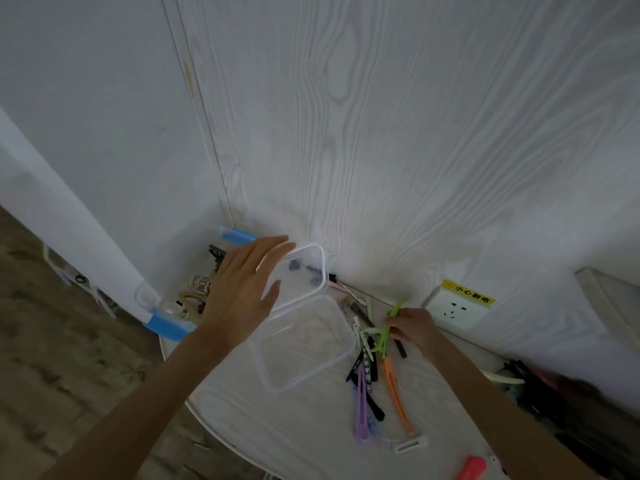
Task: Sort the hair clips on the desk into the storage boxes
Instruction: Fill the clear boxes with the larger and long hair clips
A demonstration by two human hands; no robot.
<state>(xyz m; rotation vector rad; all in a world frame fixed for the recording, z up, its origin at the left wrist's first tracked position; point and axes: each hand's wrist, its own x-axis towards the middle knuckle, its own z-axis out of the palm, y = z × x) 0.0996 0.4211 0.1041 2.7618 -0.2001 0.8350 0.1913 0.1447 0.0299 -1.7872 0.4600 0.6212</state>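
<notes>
The right hand (412, 329) pinches a green hair clip (387, 332) at the far edge of the loose pile of clips (372, 372) on the desk (294, 434); such slim plastic clips should be light, stiff and a little slick, best taken across the middle of the body so the spring end cannot snap open. The left hand (242, 289) hovers with fingers straight and holding nothing over the far clear box (304, 275). I count three boxes: that one, a near clear box (304, 344), and a blue-latched box (180, 306) to the left; about a dozen clips remain, including one orange (394, 393), one purple (361, 407) and one red (471, 468).
</notes>
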